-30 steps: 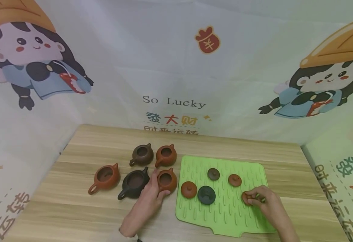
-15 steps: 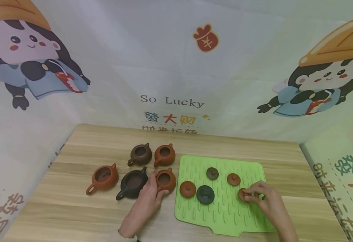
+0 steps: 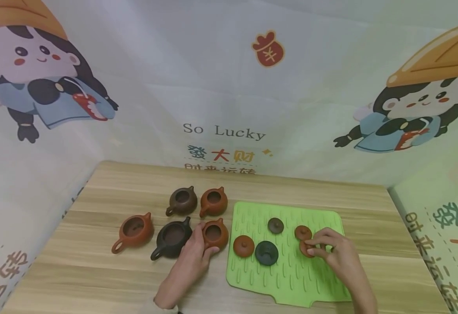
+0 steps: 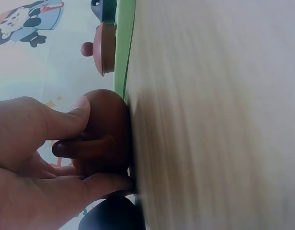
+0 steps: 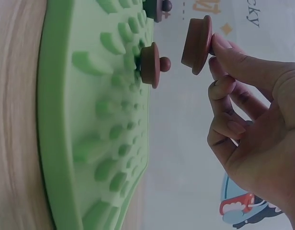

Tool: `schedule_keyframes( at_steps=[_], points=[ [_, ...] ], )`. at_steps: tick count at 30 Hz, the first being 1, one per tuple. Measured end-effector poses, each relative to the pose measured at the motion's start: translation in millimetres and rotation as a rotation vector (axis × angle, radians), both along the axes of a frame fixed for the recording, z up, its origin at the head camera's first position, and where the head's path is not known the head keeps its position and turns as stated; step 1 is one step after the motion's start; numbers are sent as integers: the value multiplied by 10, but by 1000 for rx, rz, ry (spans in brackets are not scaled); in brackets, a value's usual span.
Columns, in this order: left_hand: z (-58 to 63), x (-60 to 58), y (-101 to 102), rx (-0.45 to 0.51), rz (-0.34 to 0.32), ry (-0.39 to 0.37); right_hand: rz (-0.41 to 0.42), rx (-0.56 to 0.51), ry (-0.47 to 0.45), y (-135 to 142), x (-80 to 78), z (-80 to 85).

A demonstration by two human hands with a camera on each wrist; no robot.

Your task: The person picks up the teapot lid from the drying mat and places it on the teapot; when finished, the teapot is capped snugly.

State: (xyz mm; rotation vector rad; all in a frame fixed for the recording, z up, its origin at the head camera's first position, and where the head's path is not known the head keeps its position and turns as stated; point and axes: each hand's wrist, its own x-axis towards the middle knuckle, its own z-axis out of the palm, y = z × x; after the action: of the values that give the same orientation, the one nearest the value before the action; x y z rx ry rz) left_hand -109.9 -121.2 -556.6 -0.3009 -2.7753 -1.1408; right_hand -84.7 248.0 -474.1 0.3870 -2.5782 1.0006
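My left hand (image 3: 189,259) holds a small reddish-brown teapot (image 3: 223,237) on the table, thumb on one side and fingers on the other. In the left wrist view the teapot's handle (image 4: 83,148) points back between thumb and fingers. Above the green mat (image 3: 252,279), my right hand (image 3: 342,255) pinches a reddish-brown teapot lid (image 5: 198,45) by its knob, and the right wrist view shows it raised clear of the mat. Beneath and beside it lie an orange-brown lid (image 3: 303,232), a dark brown lid (image 3: 276,225), a larger orange-brown lid (image 3: 243,246) and a black lid (image 3: 266,253).
Left of the held teapot stand a black teapot (image 3: 165,244) and an orange teapot (image 3: 144,235), both lidless. Behind them are a dark brown teapot (image 3: 189,205) and another orange-brown teapot (image 3: 222,204). A printed cloth (image 3: 154,87) hangs behind the wooden table (image 3: 95,279).
My right hand has moved left over the mat with the pinched lid, toward the small orange-brown lid. My left hand stays on its teapot.
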Motion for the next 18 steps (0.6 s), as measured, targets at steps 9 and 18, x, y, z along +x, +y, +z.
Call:
schedule_keyframes(
  at_steps=[9,18],
  points=[
    [14,7,10,-16,8,-26,3,29,6,-120,-17,25],
    [105,33,27,8,3,26,-14,11,-131,-303,-52,146]
  ],
)
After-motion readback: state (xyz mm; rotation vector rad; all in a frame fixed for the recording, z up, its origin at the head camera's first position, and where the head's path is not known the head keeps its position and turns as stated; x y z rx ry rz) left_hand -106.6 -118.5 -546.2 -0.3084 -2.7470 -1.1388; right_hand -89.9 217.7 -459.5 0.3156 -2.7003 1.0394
